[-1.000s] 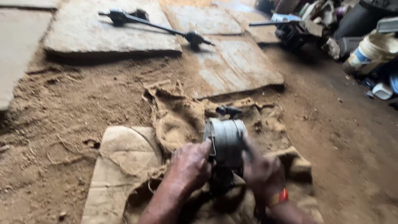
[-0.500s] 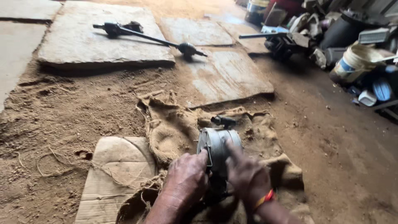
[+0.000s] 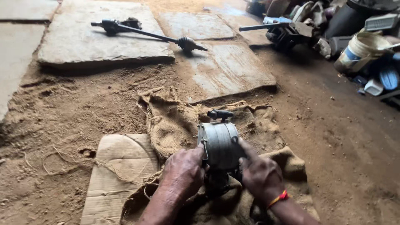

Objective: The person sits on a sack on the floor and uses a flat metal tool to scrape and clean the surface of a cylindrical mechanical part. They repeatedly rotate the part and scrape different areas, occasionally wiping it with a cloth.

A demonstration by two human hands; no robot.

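Little shifts since a second ago: left hand [image 3: 182, 173] and right hand [image 3: 260, 175] still clasp the grey metal cylinder [image 3: 218, 143] from both sides, upright above burlap sacking [image 3: 175, 125] on sandy ground.

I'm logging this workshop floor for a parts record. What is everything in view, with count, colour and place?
Grey metal cylindrical motor part: one, grey, upright on the sacking, between both hands.
Brown burlap sacking: one, brown, spread on the sandy ground.
Flattened cardboard piece: one, tan, left of the sacking.
Long black axle shaft: one, black, lying across the slabs at top.
Flat stone slabs: several, grey-brown, top half.
White plastic bucket: one, white, top right among scrap.
Left hand: on the part's left side.
Right hand: on its right side, red wristband.
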